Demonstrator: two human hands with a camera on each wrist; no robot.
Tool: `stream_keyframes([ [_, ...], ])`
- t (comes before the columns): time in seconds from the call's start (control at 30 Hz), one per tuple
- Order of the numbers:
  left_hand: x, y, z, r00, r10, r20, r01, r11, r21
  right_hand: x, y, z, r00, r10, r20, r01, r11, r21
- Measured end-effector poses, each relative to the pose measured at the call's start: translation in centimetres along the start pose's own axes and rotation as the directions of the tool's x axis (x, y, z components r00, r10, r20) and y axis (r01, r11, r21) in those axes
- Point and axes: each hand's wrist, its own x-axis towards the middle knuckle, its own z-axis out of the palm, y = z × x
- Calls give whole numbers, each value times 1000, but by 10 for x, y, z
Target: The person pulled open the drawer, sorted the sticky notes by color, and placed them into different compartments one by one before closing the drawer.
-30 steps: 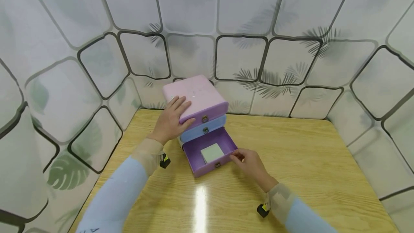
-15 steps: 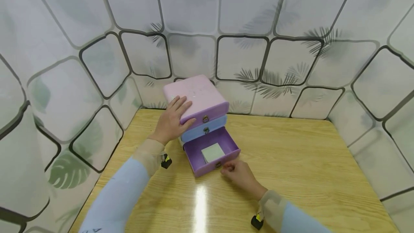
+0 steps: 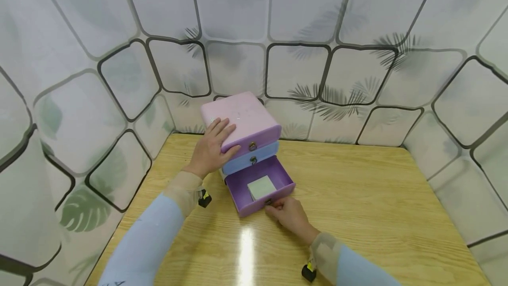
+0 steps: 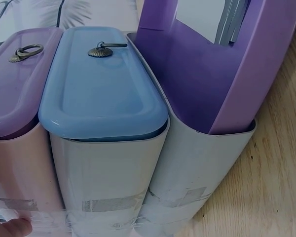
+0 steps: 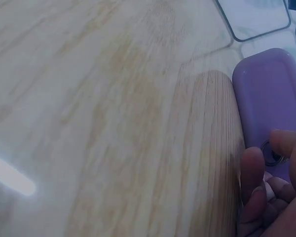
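A small drawer cabinet with a pink top (image 3: 242, 116) stands on the table, several drawers stacked. My left hand (image 3: 208, 151) rests on its upper left edge, fingers spread over the top and thumb at the front. The purple bottom drawer (image 3: 248, 208) is pulled out, with a pale square pad (image 3: 261, 187) lying in it. At that drawer's front, my right hand (image 3: 291, 216) has its thumb and index finger curled at the metal ring pull (image 5: 272, 154), one on each side of it. The purple top drawer (image 3: 267, 136) and blue middle drawer (image 4: 103, 84) are closed.
The wooden table (image 3: 357, 197) extends to the right and front of the cabinet. A patterned curtain (image 3: 297, 69) surrounds it at the back and sides. Clear tape (image 4: 113, 203) runs across the cabinet's side.
My right hand has moved left from the bottom drawer's right front corner to its ring pull. My left hand and the drawers stay where they were.
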Motion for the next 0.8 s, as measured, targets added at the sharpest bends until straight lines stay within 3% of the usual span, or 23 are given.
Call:
stream_keyframes([
  [0.17,-1,1,0,1000,-5,-8,5,1000,-7,1,-2,1,998,52,25,-53,998,37],
  [0.47,-2,1,1,1000,-15,-11,15,1000,-11,3,-3,2,998,53,17,-55,995,87],
  [0.8,-2,0,3,999,-4,-41,3,1000,-21,7,2,7,988,36,-153,-32,999,32],
])
